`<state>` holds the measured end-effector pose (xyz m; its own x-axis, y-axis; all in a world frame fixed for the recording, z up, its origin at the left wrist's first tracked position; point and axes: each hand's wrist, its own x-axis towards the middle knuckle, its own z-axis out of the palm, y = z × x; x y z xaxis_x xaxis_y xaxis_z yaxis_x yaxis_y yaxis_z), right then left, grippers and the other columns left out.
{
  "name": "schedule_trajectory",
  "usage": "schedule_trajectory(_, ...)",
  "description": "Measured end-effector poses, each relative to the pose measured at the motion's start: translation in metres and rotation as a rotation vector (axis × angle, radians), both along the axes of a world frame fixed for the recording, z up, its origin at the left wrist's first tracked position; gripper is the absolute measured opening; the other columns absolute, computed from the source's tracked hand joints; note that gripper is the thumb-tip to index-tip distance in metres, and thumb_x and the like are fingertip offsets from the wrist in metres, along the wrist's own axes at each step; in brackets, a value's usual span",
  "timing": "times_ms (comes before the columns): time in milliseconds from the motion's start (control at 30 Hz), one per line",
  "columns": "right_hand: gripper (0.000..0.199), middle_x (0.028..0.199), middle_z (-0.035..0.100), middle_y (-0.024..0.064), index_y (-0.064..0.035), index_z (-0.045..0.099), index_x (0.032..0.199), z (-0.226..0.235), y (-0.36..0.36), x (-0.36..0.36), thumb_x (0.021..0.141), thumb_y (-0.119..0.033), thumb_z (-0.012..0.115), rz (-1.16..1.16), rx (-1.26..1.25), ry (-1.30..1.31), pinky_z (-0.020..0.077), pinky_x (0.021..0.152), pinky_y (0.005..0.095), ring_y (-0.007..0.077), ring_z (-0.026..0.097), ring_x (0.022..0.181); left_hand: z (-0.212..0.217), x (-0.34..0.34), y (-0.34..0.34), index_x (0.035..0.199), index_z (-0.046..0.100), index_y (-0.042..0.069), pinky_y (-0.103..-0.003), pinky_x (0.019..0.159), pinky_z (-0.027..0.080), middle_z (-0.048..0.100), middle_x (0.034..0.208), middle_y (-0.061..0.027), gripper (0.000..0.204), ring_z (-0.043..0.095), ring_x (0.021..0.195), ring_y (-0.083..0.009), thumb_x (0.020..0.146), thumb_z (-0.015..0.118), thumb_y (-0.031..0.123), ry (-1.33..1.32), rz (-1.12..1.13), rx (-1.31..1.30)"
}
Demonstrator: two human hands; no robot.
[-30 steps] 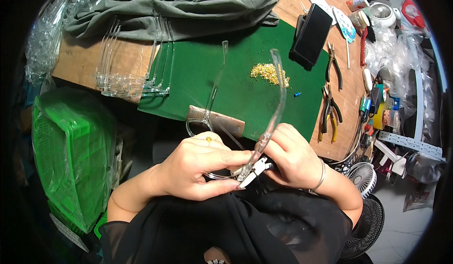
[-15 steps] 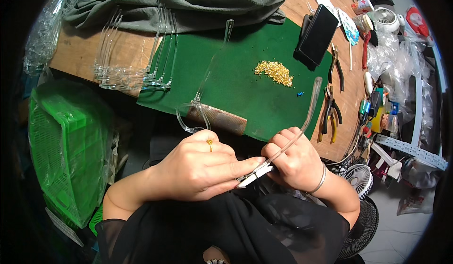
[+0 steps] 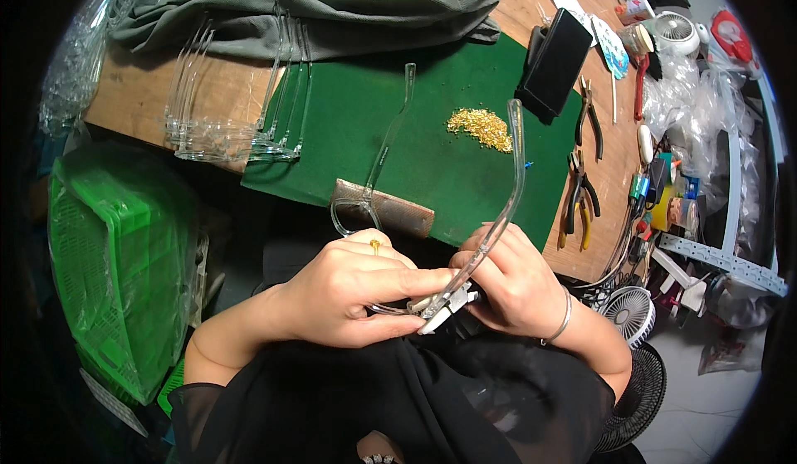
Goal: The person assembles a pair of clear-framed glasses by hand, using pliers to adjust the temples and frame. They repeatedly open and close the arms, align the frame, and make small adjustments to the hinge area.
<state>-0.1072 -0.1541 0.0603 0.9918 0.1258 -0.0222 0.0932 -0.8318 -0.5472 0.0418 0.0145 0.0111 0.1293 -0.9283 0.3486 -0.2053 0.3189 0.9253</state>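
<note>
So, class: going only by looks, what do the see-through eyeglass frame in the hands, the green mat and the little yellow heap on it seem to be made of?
The see-through eyeglass frame looks like clear glossy plastic: the mat shows through it and its edges catch light. The green mat seems felt or similar cloth, matte with no shine. The little yellow heap looks like tiny brass or gold-coloured metal parts, bright and glinting; too small to tell surely.

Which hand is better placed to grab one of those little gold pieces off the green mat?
Probably the right hand. The gold pieces lie on the green mat up on its side, while the left hand grips the clear glasses frame.
</note>
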Motion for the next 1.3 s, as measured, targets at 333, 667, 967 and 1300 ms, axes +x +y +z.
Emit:
schedule_trajectory(333,0.022,0.081,0.057,0.0103,-0.0022,0.057,0.093,-0.011,-0.013,-0.016,0.072,0.001,0.064,-0.234,0.48,0.166,0.0458,0.07,0.0329,0.0244,0.057,0.074,0.0,-0.002,0.001,0.111,0.061,-0.006,-0.027,0.067,0.046,0.067,0.087,-0.0117,0.052,0.063,0.072,-0.0173,0.067,0.08,0.011,0.201,0.066,0.027)
schedule_trajectory(667,0.006,0.087,0.06,0.0071,-0.0003,0.056,0.092,-0.019,0.011,0.0,0.087,-0.004,0.058,-0.313,1.094,0.122,0.0465,0.073,0.0285,0.015,0.057,0.08,0.013,-0.011,-0.006,0.122,0.056,0.004,-0.027,0.069,0.05,0.052,0.091,-0.0081,0.055,0.057,0.079,-0.0165,0.071,0.077,0.009,0.072,0.17,0.076)
schedule_trajectory(967,0.003,0.084,0.058,0.0057,-0.0009,0.056,0.088,-0.018,0.011,0.001,0.087,-0.003,0.058,-0.339,1.063,0.132,0.0461,0.069,0.0268,0.0136,0.056,0.075,0.009,-0.017,-0.007,0.122,0.057,0.006,-0.026,0.063,0.05,0.053,0.09,-0.0081,0.055,0.057,0.073,-0.0169,0.07,0.077,0.012,0.005,0.22,0.105)
schedule_trajectory(1300,0.005,0.085,0.057,0.005,-0.0005,0.054,0.088,-0.024,0.021,-0.007,0.088,-0.004,0.057,-0.45,1.027,0.054,0.0436,0.067,0.0254,0.0117,0.052,0.075,0.01,-0.019,-0.011,0.119,0.058,0.003,-0.027,0.066,0.051,0.055,0.09,-0.0088,0.054,0.058,0.076,-0.0172,0.069,0.078,0.012,0.042,0.254,0.102)
